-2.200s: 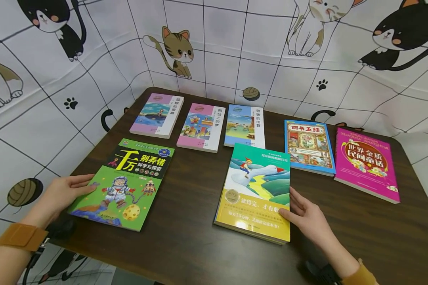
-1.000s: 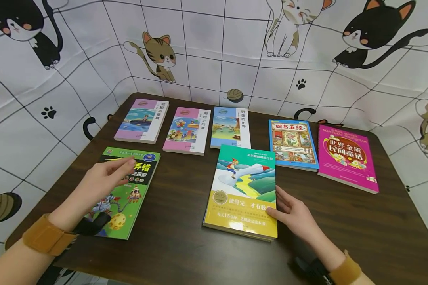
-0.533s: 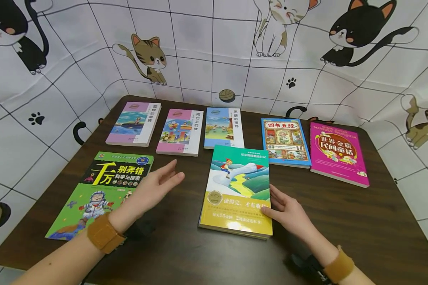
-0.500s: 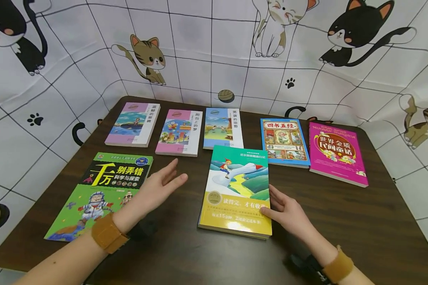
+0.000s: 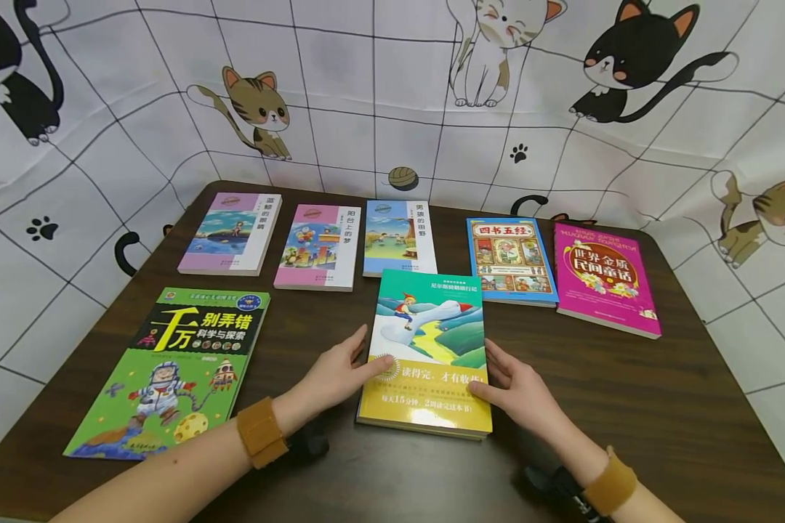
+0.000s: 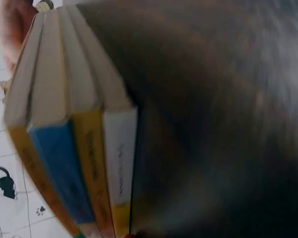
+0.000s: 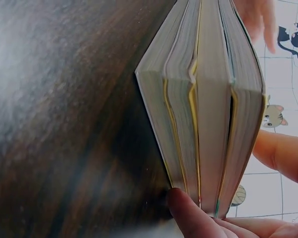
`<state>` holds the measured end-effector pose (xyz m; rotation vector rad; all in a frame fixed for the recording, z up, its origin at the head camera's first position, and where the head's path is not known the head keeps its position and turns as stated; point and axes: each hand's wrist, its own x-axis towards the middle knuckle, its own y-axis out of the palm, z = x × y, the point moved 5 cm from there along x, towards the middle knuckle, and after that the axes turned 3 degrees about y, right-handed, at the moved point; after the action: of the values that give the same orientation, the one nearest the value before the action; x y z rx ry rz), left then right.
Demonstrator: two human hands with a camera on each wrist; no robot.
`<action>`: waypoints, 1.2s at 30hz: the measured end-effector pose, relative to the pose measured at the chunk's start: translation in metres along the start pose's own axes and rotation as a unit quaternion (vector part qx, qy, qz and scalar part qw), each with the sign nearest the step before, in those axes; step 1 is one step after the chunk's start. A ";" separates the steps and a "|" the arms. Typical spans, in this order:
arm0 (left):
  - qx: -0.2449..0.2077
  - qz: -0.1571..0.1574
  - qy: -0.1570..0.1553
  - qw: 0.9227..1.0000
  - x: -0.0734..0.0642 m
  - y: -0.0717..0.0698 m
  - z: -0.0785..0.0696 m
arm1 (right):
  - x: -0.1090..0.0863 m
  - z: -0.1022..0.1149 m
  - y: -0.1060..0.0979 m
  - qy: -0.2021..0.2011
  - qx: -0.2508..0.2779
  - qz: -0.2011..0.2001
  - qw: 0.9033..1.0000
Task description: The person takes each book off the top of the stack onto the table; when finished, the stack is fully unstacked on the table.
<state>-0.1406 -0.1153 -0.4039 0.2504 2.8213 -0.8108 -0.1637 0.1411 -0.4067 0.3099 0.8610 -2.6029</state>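
A stack of several books (image 5: pixel 432 349), topped by one with a goose-rider cover in green, white and yellow, lies on the dark table. My right hand (image 5: pixel 522 388) grips its right side, thumb on the cover and fingers along the page edges (image 7: pixel 211 119). On the opposite side my left hand (image 5: pixel 333 374) is extended with its thumb over the cover's left edge; firm contact cannot be made out. Coloured spines (image 6: pixel 92 168) face the left wrist camera. Farther left lies a green astronaut book (image 5: pixel 170 378).
Toward the back of the table (image 5: pixel 602 392) lie a lilac book (image 5: pixel 229 232), a pink book (image 5: pixel 317 247) and a light blue book (image 5: pixel 399 236). A blue-bordered book (image 5: pixel 510 258) and a magenta book (image 5: pixel 605 280) lie back right. A cat-print cloth (image 5: pixel 340 94) hangs behind.
My left hand has left the green book and moved right to the left side of the stack. My right hand has kept its hold. The head view has shifted to the right.
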 end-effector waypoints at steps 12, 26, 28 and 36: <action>-0.073 -0.026 0.021 0.997 0.003 0.009 0.002 | 0.000 0.000 0.004 0.003 0.017 -0.012 1.000; -0.073 -0.044 0.018 0.996 0.003 0.012 0.001 | -0.005 0.000 0.003 0.019 0.016 -0.010 1.000; -0.075 -0.049 0.014 0.996 0.001 0.012 0.002 | -0.007 0.000 0.004 0.021 0.012 -0.010 1.000; -0.080 -0.082 0.012 0.993 -0.002 0.012 0.004 | -0.012 0.001 0.006 0.020 0.012 -0.020 1.000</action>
<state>-0.1356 -0.1077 -0.4122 0.0038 2.9403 -0.6089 -0.1510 0.1396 -0.4053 0.3564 0.8583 -2.6537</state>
